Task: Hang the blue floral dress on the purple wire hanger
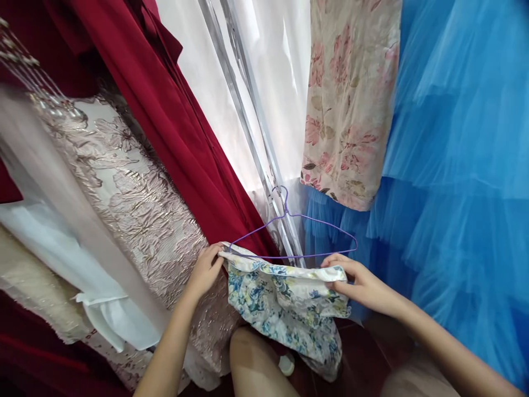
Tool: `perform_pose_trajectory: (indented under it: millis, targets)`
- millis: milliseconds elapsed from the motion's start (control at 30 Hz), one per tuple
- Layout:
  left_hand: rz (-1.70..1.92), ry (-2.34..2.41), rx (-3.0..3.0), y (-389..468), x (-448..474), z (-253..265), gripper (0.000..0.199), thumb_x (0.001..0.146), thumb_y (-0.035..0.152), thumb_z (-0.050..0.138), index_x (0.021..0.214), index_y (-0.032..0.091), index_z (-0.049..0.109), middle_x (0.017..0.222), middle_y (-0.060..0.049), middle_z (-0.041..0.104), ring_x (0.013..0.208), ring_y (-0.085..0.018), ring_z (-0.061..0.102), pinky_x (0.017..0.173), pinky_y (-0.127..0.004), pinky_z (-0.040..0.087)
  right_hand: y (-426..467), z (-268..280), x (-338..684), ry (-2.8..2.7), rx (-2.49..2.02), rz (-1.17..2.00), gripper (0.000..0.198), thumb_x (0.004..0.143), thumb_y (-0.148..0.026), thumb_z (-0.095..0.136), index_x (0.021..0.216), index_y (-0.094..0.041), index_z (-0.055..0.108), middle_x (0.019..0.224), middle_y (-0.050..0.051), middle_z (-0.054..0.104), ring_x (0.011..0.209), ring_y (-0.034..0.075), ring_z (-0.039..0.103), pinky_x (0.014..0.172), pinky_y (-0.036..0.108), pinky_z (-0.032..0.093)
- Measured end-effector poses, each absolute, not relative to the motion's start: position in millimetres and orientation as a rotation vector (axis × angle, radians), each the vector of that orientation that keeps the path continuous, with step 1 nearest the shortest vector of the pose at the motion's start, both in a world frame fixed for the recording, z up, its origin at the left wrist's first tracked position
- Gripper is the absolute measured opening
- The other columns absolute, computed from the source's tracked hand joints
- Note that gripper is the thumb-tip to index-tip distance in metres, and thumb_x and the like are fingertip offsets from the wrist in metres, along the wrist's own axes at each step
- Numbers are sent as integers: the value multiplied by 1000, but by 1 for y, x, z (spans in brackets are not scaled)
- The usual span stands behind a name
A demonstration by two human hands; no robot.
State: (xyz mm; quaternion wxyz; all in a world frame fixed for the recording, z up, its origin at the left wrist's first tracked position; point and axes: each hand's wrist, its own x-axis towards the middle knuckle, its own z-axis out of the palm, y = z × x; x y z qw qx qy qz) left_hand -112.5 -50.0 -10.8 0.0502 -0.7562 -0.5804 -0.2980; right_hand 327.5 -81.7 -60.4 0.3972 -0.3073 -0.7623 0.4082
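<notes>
A white garment with a blue and yellow floral print hangs down between my two hands. My left hand pinches its upper left corner, right by the left end of a purple wire hanger. At the other end of the top edge, my right hand grips the cloth between thumb and fingers. The hanger lies just above the garment's top edge, its hook beside a metal pole. Its left end meets the cloth at my left hand; its right end stands above my right hand.
Left of me hang a dark red gown, a pale pink embossed dress and white fabric. On the right are a pink floral garment and a blue tiered tulle dress. My bare knee shows below, above dark floor tiles.
</notes>
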Motion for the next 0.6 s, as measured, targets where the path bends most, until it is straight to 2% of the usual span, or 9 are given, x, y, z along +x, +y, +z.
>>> perform_pose_trajectory:
  millis: [67, 133, 233, 300, 367, 467, 533, 600]
  targets:
    - [-1065, -1797, -2350, -41, -100, 0, 26, 89, 31, 44, 99, 19, 65, 121, -8, 66, 113, -26, 57, 104, -42, 41, -69, -65, 324, -1895, -755, 956, 7, 84, -24, 63, 82, -19, 67, 126, 11, 55, 124, 32, 47, 101, 41, 39]
    - [-1184, -1836, -2445, -36, -81, 8, 30, 89, 33, 46, 108, 19, 65, 121, -7, 67, 113, -24, 59, 104, -39, 42, -54, -73, 322, -1844, -783, 922, 9, 84, -25, 63, 82, -19, 69, 129, 13, 55, 135, 35, 39, 108, 46, 33]
    - [-1225, -1855, -2610, -29, -46, 15, 34, 89, 34, 48, 114, 19, 65, 114, -5, 70, 106, -23, 63, 97, -34, 46, -39, -88, 319, -1804, -834, 923, 14, 86, -28, 58, 86, -18, 67, 118, 12, 61, 119, 32, 54, 102, 45, 39]
    - [-1180, -1843, -2639, -25, -23, 15, 29, 89, 33, 48, 108, 19, 66, 107, -4, 71, 98, -22, 65, 88, -32, 49, -37, -93, 316, -1793, -850, 914, 17, 89, -30, 54, 88, -18, 66, 110, 10, 64, 102, 27, 61, 93, 41, 44]
    - [-1081, -1811, -2595, -22, -4, 13, 23, 89, 33, 50, 99, 20, 65, 100, -3, 71, 91, -21, 65, 81, -30, 48, -39, -94, 315, -1792, -849, 904, 19, 92, -30, 50, 91, -18, 65, 109, 9, 66, 97, 26, 62, 88, 39, 46]
    - [-1031, -1772, -2437, -20, 11, 6, 24, 88, 32, 52, 108, 21, 61, 96, -2, 69, 87, -21, 65, 79, -30, 48, -43, -91, 326, -1761, -826, 814, 17, 93, -28, 51, 92, -19, 65, 121, 9, 63, 108, 26, 61, 94, 39, 44]
    - [-1061, -1767, -2322, -20, 11, 0, 31, 88, 28, 50, 117, 22, 59, 99, -2, 70, 88, -21, 66, 81, -31, 48, -40, -89, 342, -1635, -862, 622, 16, 92, -27, 52, 90, -20, 66, 128, 10, 59, 118, 27, 56, 101, 40, 39]
    - [-1089, -1721, -2288, -21, 7, -5, 32, 89, 24, 47, 117, 22, 62, 106, -3, 71, 95, -22, 66, 85, -31, 47, -29, -86, 361, -1461, -944, 413, 16, 90, -28, 54, 88, -20, 67, 127, 10, 58, 126, 28, 50, 106, 40, 35]
